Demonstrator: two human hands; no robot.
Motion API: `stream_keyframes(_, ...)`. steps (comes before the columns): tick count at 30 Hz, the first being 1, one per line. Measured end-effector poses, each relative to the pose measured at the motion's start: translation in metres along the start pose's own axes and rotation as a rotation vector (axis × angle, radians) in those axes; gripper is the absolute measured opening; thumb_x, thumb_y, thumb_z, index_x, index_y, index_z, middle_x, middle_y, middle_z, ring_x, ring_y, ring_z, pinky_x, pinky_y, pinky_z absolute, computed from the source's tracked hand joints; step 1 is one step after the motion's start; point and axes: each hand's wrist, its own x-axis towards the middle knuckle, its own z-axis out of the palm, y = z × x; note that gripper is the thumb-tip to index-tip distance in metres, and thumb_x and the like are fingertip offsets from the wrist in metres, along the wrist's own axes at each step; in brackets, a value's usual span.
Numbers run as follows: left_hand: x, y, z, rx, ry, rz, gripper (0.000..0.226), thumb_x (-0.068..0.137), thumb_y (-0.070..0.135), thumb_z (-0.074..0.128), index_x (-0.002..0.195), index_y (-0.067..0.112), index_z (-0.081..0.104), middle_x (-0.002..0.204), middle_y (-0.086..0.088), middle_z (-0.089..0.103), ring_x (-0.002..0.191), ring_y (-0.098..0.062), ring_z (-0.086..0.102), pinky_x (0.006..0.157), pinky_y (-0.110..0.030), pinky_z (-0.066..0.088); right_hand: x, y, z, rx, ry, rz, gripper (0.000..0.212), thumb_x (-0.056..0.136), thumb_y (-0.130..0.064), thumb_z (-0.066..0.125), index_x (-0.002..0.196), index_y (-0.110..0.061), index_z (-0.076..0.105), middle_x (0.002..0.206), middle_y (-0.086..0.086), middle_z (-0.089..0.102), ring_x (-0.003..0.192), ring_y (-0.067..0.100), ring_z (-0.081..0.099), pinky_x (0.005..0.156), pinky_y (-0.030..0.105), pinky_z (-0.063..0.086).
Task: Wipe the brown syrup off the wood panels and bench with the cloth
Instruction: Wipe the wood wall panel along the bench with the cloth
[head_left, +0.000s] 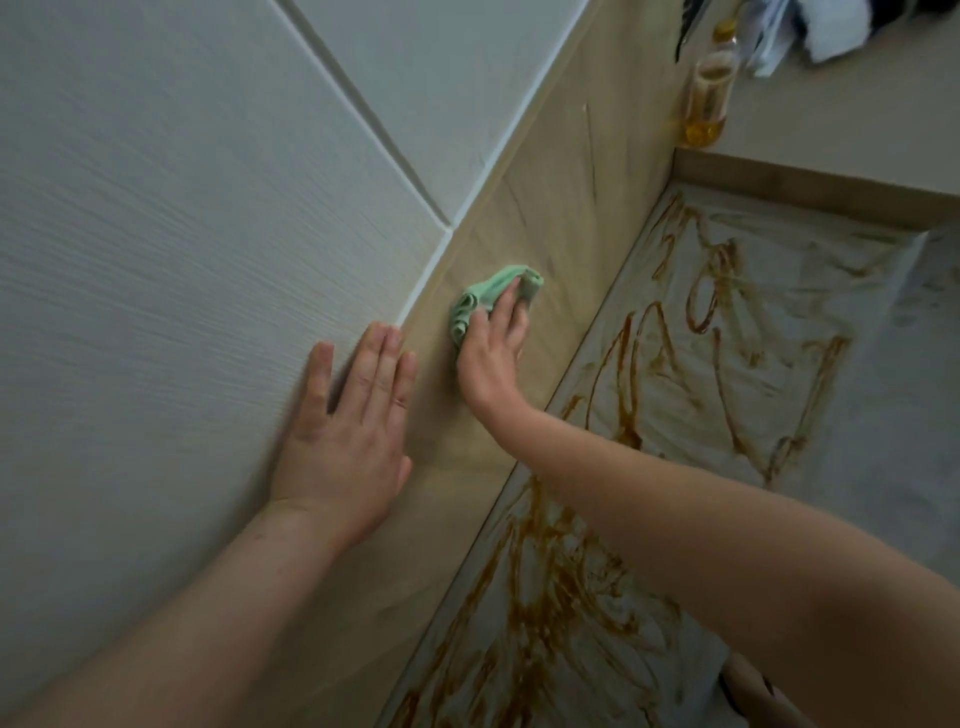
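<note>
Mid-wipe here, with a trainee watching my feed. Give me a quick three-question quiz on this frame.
1. True or false: the left hand holds the green cloth.
2. Multiple choice: the bench shows A) no syrup at all, B) brown syrup streaks, C) a cloth spread over it.
3. Fill in: the right hand holds the cloth against the upright ____.
Key: 1 false, it lies flat on the white panel; 2 B; 3 wood panel.
</note>
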Motion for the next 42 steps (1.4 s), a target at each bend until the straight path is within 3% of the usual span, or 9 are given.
stream_keyframes(2, 0.003, 0.0, -0.015, -0.077, -0.056, 0.023, 0.087, 0.098, 0.047, 0.028, 0.159, -0.002, -0.009, 0.163, -0.04, -0.01, 0.155, -0.048, -0.013, 0.117, -0.067, -0.021, 0.017, -0.037, -0.01, -0.001, 0.051, -0.074, 0.06, 0.11, -0.052, 0.019, 0.161, -0.047, -0.012, 0.172, -0.006, -0.014, 0.159, 0.026, -0.011, 0.125, 0.057, -0.002)
stream_keyframes(5, 0.032, -0.018, -0.035, -0.239, 0.104, 0.078, 0.073, 0.083, 0.036, 0.043, 0.145, -0.002, 0.052, 0.143, -0.036, 0.047, 0.147, -0.051, 0.029, 0.125, -0.063, 0.003, 0.059, -0.086, -0.032, 0.03, 0.143, -0.116, 0.06, 0.109, -0.052, 0.02, 0.162, -0.045, -0.007, 0.173, -0.003, -0.01, 0.159, 0.027, -0.012, 0.123, 0.057, -0.007)
stream_keyframes(7, 0.068, -0.029, -0.044, -0.237, 0.225, 0.14, 0.066, 0.079, 0.033, 0.046, 0.132, -0.003, 0.06, 0.132, -0.029, 0.056, 0.14, -0.047, 0.04, 0.125, -0.062, 0.012, 0.094, -0.108, -0.054, 0.048, 0.191, -0.123, 0.06, 0.11, -0.052, 0.022, 0.164, -0.042, -0.003, 0.173, 0.0, -0.006, 0.159, 0.03, -0.007, 0.125, 0.057, -0.005)
stream_keyframes(12, 0.162, -0.037, -0.083, -0.139, 0.251, 0.118, 0.072, 0.082, 0.037, 0.052, 0.141, -0.004, 0.05, 0.148, -0.03, 0.046, 0.149, -0.046, 0.027, 0.127, -0.056, 0.008, 0.167, -0.125, -0.096, 0.021, 0.235, -0.139, 0.059, 0.11, -0.051, 0.023, 0.164, -0.042, 0.001, 0.174, 0.002, 0.0, 0.159, 0.032, 0.0, 0.125, 0.052, -0.002)
stream_keyframes(18, 0.232, -0.025, -0.086, 0.092, 0.152, -0.003, 0.084, 0.098, 0.049, 0.015, 0.16, -0.002, -0.005, 0.17, -0.025, -0.002, 0.158, -0.039, -0.008, 0.125, -0.056, -0.011, 0.197, -0.055, -0.101, 0.041, 0.153, 0.172, 0.059, 0.109, -0.054, 0.018, 0.164, -0.043, -0.001, 0.174, 0.0, -0.002, 0.16, 0.027, -0.002, 0.127, 0.051, -0.002)
stream_keyframes(23, 0.237, -0.028, -0.073, 0.079, 0.17, 0.07, 0.08, 0.098, 0.047, 0.017, 0.163, 0.005, -0.004, 0.168, -0.029, -0.006, 0.157, -0.041, -0.009, 0.123, -0.064, -0.009, 0.095, 0.002, -0.062, 0.062, -0.054, 0.192, 0.063, 0.11, -0.053, 0.02, 0.161, -0.043, -0.015, 0.172, -0.001, -0.018, 0.159, 0.028, -0.012, 0.128, 0.053, -0.003)
stream_keyframes(31, 0.239, -0.025, -0.073, 0.039, 0.186, 0.081, 0.076, 0.1, 0.044, 0.02, 0.164, 0.007, 0.0, 0.166, -0.033, -0.007, 0.156, -0.045, -0.011, 0.121, -0.067, -0.01, 0.234, -0.082, -0.126, 0.063, 0.234, -0.054, 0.054, 0.11, -0.045, 0.019, 0.163, -0.034, 0.021, 0.174, -0.002, 0.0, 0.159, 0.027, -0.001, 0.127, 0.052, 0.0)
stream_keyframes(36, 0.241, -0.026, -0.072, 0.067, 0.183, 0.095, 0.076, 0.102, 0.045, 0.017, 0.164, 0.006, -0.002, 0.166, -0.033, -0.008, 0.156, -0.045, -0.011, 0.121, -0.067, -0.008, 0.257, -0.014, -0.112, 0.233, 0.295, 0.27, 0.056, 0.111, -0.049, 0.017, 0.165, -0.037, 0.01, 0.174, 0.003, 0.006, 0.16, 0.028, 0.003, 0.128, 0.053, 0.0)
stream_keyframes(42, 0.24, -0.026, -0.069, 0.06, 0.18, 0.092, 0.074, 0.102, 0.044, 0.016, 0.164, 0.006, -0.001, 0.166, -0.033, -0.009, 0.156, -0.045, -0.011, 0.121, -0.067, -0.008, 0.138, 0.104, -0.036, 0.283, 0.145, 0.746, 0.06, 0.11, -0.053, 0.008, 0.166, -0.032, 0.003, 0.174, 0.004, 0.004, 0.16, 0.03, 0.007, 0.128, 0.053, 0.005)
